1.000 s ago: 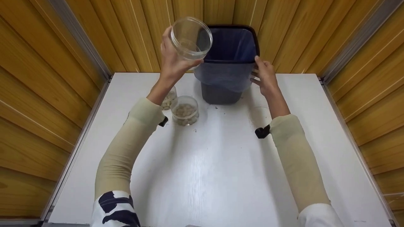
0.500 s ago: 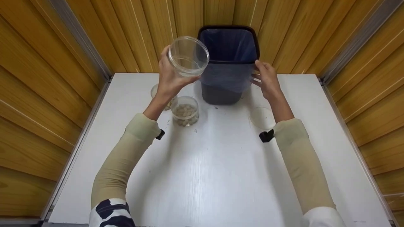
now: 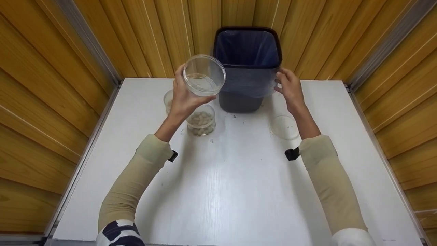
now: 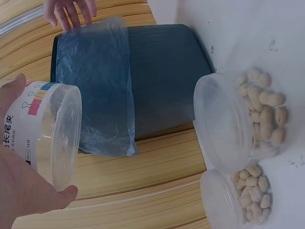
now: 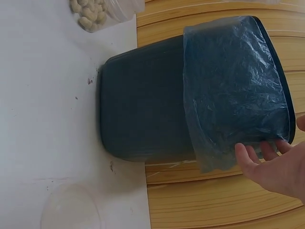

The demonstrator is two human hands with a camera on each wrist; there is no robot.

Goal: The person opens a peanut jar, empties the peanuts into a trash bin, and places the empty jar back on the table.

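Note:
My left hand [image 3: 184,94] grips a clear round jar [image 3: 203,75], tilted with its mouth towards me and nothing seen inside; the left wrist view shows a printed label on the jar [image 4: 35,124]. My right hand [image 3: 289,88] is beside the right side of a dark bin [image 3: 240,102] lined with a blue bag [image 3: 249,82]. In the right wrist view, the fingers of that hand [image 5: 276,164] are loosely bent at the overhanging bag [image 5: 233,81]; whether they touch it is unclear. Two clear jars of peanuts [image 3: 200,121] [image 4: 257,195] stand below my left hand.
A clear round lid [image 3: 284,127] lies on the white table [image 3: 218,191], left of my right forearm. Small dark crumbs dot the table near the bin and jars. Wood-panelled walls [image 3: 164,37] close in the back and both sides.
My left hand has lowered the clear jar towards me, away from beside the bin's rim. My right hand has slid slightly down from the rim's right corner.

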